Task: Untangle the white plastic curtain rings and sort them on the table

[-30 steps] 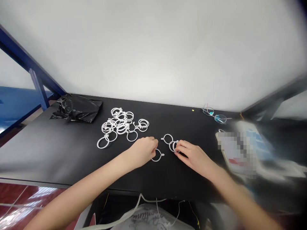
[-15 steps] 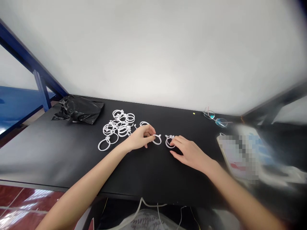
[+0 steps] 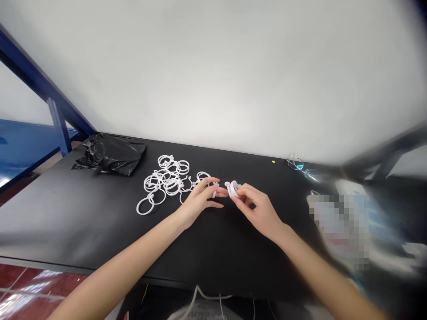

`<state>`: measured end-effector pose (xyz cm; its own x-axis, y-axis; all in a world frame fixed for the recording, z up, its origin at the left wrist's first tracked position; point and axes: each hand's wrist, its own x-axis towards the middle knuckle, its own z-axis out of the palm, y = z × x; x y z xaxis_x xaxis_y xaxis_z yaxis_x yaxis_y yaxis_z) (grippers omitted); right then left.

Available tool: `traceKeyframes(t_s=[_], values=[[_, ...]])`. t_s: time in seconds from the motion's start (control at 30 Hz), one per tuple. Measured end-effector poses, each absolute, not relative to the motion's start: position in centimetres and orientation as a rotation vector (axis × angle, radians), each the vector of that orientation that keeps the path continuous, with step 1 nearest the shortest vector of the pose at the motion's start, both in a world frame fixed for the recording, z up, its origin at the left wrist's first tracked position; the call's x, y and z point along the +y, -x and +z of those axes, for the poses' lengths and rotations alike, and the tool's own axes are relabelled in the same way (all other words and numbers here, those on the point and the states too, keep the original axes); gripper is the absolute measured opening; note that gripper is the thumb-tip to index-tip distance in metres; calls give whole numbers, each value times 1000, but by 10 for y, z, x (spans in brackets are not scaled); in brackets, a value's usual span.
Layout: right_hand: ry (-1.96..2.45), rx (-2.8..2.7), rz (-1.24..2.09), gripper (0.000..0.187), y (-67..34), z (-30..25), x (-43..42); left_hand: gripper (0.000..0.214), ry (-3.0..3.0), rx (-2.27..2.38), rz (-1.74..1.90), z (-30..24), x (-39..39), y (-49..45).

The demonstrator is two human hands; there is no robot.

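Between the edges of the black tabletop (image 3: 207,244), the right hand (image 3: 255,206) has pinched round white plastic rings (image 3: 232,189) upright, now gathered. The left hand (image 3: 196,198) loosely holds another ring (image 3: 214,194).

On the table (image 3: 200,251), before the wall (image 3: 213,75), a plastic bag (image 3: 115,153) is lying at the far left, with a cluster of curtain rings (image 3: 171,186) lying to its right and nearer the front edge. Just right of the cluster, the left hand (image 3: 196,200) is holding a single ring (image 3: 214,191) at its fingers, facing the right hand (image 3: 262,206), which is gripping several rings (image 3: 232,190). Farther right, eyeglasses (image 3: 299,166) are lying near the wall, behind a flat item (image 3: 336,222).
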<state>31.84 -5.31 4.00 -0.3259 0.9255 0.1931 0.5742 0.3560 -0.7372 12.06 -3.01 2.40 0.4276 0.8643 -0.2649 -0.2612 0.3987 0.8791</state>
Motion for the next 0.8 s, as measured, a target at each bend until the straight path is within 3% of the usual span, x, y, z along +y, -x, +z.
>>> traceKeyframes(t_s=[0.2, 0.37, 0.47, 0.57, 0.63, 0.8], values=[[1042, -1963, 714, 17, -313, 29, -58, 32, -764, 689, 808, 24, -33, -120], [1180, -1658, 640, 9, -315, 19, -63, 45, -778, 638, 798, 28, -33, -117], [1273, -1456, 841, 12, -316, 15, -62, 61, -848, 629, 778, 30, -36, -118], [1233, -1443, 1191, 43, -314, 16, -59, 77, -923, 601, 730, 30, -39, -120], [1198, -1436, 1411, 52, -311, 19, -58, 84, -953, 557, 673, 29, -42, -121], [1239, -1232, 1590, 34, -303, 25, -62, 88, -1020, 458, 615, 24, -47, -125]])
